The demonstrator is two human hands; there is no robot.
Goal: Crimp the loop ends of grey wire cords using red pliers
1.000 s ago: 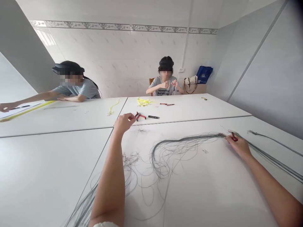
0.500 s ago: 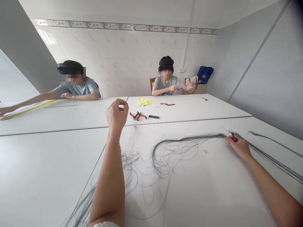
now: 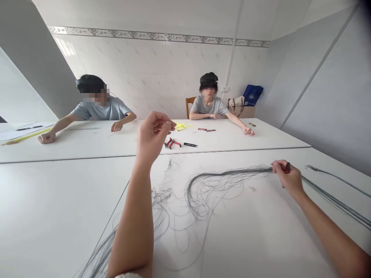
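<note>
My left hand (image 3: 153, 135) is raised over the table's middle, its thumb and fingertips pinched together; anything thin between them is too small to make out. Low on the right, my right hand (image 3: 290, 177) is closed around a small dark-red and black tool (image 3: 287, 167), whose kind is mostly hidden by the fingers. Those fingertips meet the right end of a bundle of thin grey strands (image 3: 228, 172), which curves left and fans out loosely on the white table (image 3: 255, 231). Another bundle of grey strands (image 3: 101, 251) passes beside my left forearm, its tangled ends (image 3: 162, 195) spreading nearby.
Red-handled pliers (image 3: 173, 143) and black thread snips (image 3: 190, 144) lie ahead, near yellow strands (image 3: 182, 126) and red items (image 3: 206, 129). More grey bundles (image 3: 336, 200) extend right. Two people (image 3: 98, 104) (image 3: 210, 102) sit across the table.
My left hand has moved slightly right and nearer, still pinched. My right hand has shifted a little left onto the bundle's end. Both people opposite have moved their arms.
</note>
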